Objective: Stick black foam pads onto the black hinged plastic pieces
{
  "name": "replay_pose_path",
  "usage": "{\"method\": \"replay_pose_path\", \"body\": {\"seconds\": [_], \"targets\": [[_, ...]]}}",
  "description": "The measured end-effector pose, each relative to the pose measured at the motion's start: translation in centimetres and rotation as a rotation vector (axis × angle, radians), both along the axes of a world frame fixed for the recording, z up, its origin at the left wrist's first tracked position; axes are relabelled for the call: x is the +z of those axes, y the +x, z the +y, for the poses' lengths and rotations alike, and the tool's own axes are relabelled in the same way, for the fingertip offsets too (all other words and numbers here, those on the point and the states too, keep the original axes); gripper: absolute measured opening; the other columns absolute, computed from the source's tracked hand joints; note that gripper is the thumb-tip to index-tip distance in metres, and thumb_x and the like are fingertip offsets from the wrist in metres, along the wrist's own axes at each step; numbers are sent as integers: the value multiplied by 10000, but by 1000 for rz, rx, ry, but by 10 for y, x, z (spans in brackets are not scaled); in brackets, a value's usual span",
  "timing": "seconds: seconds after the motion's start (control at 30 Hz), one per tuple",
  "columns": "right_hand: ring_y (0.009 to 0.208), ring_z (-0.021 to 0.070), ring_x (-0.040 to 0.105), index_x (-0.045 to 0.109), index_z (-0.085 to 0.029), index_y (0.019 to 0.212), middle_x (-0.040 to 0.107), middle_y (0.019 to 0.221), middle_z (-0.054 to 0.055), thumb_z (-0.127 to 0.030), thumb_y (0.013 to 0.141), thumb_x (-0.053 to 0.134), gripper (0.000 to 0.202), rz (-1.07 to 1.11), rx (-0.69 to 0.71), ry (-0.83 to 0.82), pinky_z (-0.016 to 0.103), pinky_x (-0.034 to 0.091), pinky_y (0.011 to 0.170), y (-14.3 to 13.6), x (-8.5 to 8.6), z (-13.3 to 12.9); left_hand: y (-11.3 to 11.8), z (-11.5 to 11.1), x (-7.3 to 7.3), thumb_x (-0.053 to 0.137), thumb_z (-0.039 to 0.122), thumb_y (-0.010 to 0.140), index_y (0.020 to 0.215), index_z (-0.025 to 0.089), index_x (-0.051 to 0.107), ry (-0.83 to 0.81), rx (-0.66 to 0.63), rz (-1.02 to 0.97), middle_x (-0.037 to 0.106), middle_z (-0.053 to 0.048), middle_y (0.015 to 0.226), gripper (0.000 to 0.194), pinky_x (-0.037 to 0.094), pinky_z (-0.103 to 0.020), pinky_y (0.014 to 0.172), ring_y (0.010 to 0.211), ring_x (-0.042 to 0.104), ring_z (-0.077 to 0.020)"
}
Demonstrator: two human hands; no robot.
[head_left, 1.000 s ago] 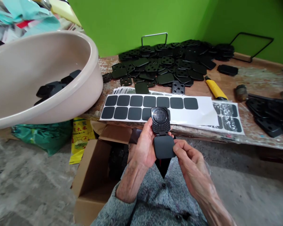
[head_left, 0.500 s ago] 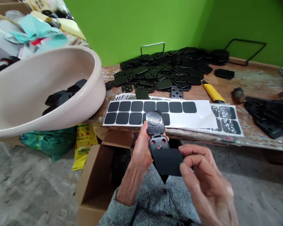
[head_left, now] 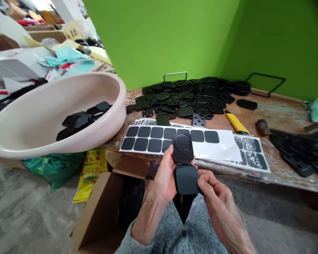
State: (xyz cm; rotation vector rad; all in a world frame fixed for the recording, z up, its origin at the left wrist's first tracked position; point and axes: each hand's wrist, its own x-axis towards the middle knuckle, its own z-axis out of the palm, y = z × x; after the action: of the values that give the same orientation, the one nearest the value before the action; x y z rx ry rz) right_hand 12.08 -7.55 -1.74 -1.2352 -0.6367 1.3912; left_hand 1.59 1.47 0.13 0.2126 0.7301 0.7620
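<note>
My left hand point(head_left: 165, 180) is closed round an opened black hinged plastic case point(head_left: 182, 147), whose upper half shows a grid with a round ring. Over the lower half lies a dark rounded-square sticker point(head_left: 187, 180), hiding the holes there. My right hand point(head_left: 214, 194) pinches the sticker's right edge between thumb and fingers. Just beyond my hands, a white sheet point(head_left: 219, 141) carries rows of the same dark stickers, partly covered by the case.
A pile of black plates point(head_left: 185, 98) lies against the green wall. A yellow cutter point(head_left: 235, 121), a small jar point(head_left: 263, 127) and more black parts point(head_left: 302, 151) lie to the right. On the left stands a pale basin point(head_left: 116, 109) holding black pieces, above a cardboard box point(head_left: 92, 208).
My right hand has brought the sticker left and up onto the lower half of the case, covering its holes. The camera view has tilted up somewhat.
</note>
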Motion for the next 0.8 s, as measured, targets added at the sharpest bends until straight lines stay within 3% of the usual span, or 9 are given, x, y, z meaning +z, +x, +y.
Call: {"method": "replay_pose_path", "body": {"seconds": [0.27,0.8], "targets": [[898,173,466,616,-214,836,522,888,8,-394,863,581,185,-56,-42,-32,274,375,834,0,-9,-2,0,1,-5,381,478,913,969,70,653,7,14,-1,670,-113,818,493,525,-293,689,687,625,-177],[856,156,465,532,-208,757,514,835,-5,-390,882,562,222,-88,-28,-20,253,357,753,0,-11,2,2,2,-13,401,446,917,1015,108,657,-44,61,-40,683,-82,763,435,525,-296,664,654,644,-177]]}}
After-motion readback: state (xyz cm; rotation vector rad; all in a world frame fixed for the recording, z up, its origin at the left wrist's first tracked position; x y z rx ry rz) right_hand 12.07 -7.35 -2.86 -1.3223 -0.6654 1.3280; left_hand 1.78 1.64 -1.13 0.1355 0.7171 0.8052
